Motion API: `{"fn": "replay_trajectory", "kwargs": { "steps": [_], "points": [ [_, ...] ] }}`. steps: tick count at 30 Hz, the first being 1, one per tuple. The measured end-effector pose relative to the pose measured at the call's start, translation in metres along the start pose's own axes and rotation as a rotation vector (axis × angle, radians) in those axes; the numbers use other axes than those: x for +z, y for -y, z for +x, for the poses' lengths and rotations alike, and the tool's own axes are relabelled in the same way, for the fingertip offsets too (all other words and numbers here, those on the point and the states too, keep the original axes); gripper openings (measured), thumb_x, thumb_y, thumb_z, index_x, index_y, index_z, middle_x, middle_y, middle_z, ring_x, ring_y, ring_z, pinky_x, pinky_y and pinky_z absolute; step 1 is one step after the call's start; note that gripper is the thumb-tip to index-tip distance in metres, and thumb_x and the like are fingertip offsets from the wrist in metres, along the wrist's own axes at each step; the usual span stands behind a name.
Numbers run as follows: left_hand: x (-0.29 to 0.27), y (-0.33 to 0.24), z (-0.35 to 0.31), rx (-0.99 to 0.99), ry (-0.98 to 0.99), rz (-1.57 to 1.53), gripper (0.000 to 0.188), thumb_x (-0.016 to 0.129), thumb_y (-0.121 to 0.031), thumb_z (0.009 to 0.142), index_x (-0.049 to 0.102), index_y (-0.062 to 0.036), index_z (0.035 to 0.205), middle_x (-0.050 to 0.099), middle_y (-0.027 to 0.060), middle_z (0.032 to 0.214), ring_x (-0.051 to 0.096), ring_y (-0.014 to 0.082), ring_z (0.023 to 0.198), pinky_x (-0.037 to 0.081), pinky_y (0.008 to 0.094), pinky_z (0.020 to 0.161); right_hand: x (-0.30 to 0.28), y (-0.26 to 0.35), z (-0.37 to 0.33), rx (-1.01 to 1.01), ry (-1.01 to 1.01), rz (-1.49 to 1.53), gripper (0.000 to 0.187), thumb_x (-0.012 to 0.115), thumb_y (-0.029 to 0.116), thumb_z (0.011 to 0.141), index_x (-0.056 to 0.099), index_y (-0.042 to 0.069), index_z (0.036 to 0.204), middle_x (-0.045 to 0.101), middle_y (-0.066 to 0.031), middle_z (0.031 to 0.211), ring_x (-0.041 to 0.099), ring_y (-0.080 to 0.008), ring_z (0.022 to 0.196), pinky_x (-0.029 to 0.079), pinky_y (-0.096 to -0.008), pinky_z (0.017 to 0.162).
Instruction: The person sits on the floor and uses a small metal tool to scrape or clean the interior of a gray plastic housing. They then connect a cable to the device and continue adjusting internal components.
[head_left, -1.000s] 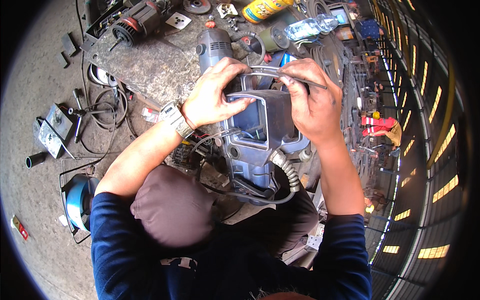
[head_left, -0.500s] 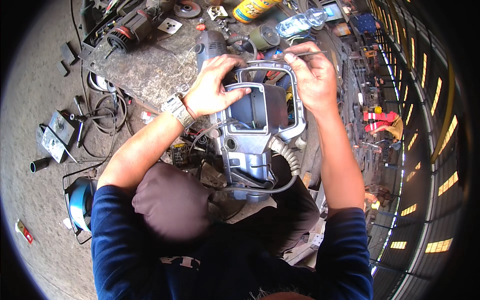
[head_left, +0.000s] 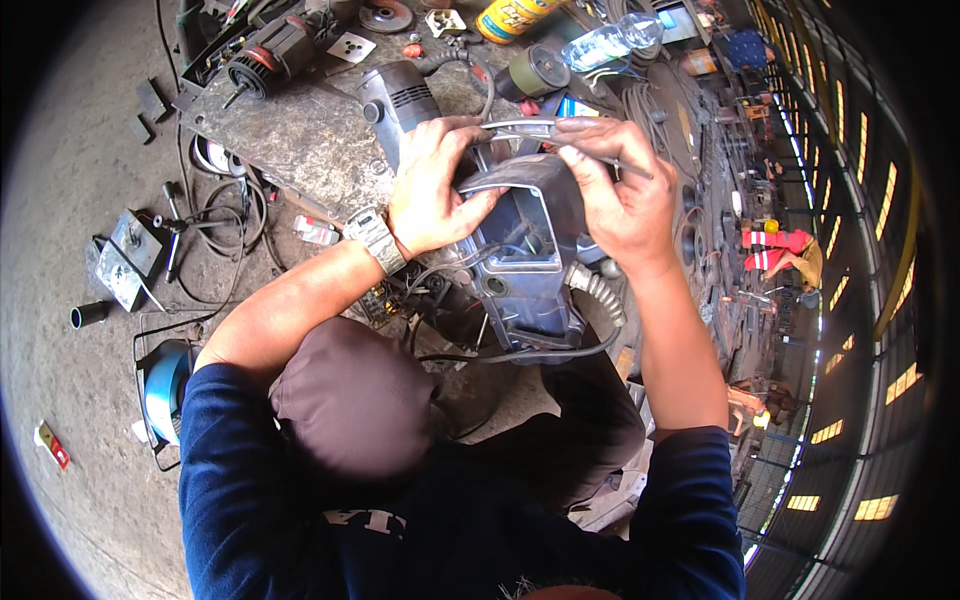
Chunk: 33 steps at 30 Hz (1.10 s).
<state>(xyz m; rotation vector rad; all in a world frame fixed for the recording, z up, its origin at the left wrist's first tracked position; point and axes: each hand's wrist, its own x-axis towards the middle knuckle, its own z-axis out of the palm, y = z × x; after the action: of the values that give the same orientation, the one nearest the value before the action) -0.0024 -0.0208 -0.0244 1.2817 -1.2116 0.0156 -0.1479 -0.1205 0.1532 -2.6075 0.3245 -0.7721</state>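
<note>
A dark grey power tool housing stands before me, tilted, with its rectangular compartment turned up toward me. Thin wires show inside that compartment, and a ribbed cable sleeve leaves the housing's right side. My left hand is closed over the housing's upper left edge, thumb along the compartment rim. At the upper right, by the handle frame, my right hand pinches a thin dark rod. The rod's far end lies near the frame; whether it touches is hard to tell.
A worn slab bears a motor part, a grey cylindrical tool body, a green cylinder and a plastic bottle. Cables and a blue round machine lie on the floor at left. Another person is far right.
The housing has tilted, its compartment moving slightly right and its handle frame now seen more edge-on. The rod in my right hand has swung to slope down to the right. My left hand stays on the housing.
</note>
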Motion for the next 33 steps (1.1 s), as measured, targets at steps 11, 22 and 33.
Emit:
{"fn": "replay_trajectory", "kwargs": {
  "steps": [11, 22, 33],
  "points": [
    [-0.004, 0.005, -0.004, 0.030, -0.017, -0.010, 0.062, 0.088, -0.026, 0.082, 0.059, -0.0012, 0.131, 0.062, 0.0243, 0.138, 0.059, 0.0435, 0.125, 0.045, 0.0505, 0.109, 0.003, -0.006, 0.022, 0.400, -0.033, 0.404, 0.007, 0.071, 0.000, 0.100, 0.066, 0.001, 0.096, 0.072, -0.0025, 0.088, 0.064, -0.0063, 0.078, 0.050, -0.0234, 0.070],
    [-0.002, 0.007, -0.006, 0.029, -0.024, -0.055, 0.061, 0.088, -0.027, 0.083, 0.059, -0.0017, 0.130, 0.062, 0.0243, 0.140, 0.059, 0.0432, 0.126, 0.044, 0.0508, 0.110, 0.002, -0.013, 0.027, 0.477, -0.056, 0.413, 0.006, 0.070, -0.001, 0.101, 0.064, 0.001, 0.100, 0.074, -0.0067, 0.083, 0.064, -0.0066, 0.069, 0.050, -0.0230, 0.060],
    [-0.002, 0.009, -0.006, 0.015, -0.015, -0.075, 0.059, 0.088, -0.027, 0.083, 0.061, -0.0004, 0.128, 0.063, 0.0229, 0.142, 0.059, 0.0427, 0.130, 0.045, 0.0502, 0.112, 0.003, -0.010, 0.023, 0.472, -0.056, 0.384, 0.007, 0.070, 0.001, 0.102, 0.064, 0.002, 0.102, 0.074, -0.0074, 0.084, 0.065, -0.0068, 0.071, 0.049, -0.0228, 0.061]
  ]
}}
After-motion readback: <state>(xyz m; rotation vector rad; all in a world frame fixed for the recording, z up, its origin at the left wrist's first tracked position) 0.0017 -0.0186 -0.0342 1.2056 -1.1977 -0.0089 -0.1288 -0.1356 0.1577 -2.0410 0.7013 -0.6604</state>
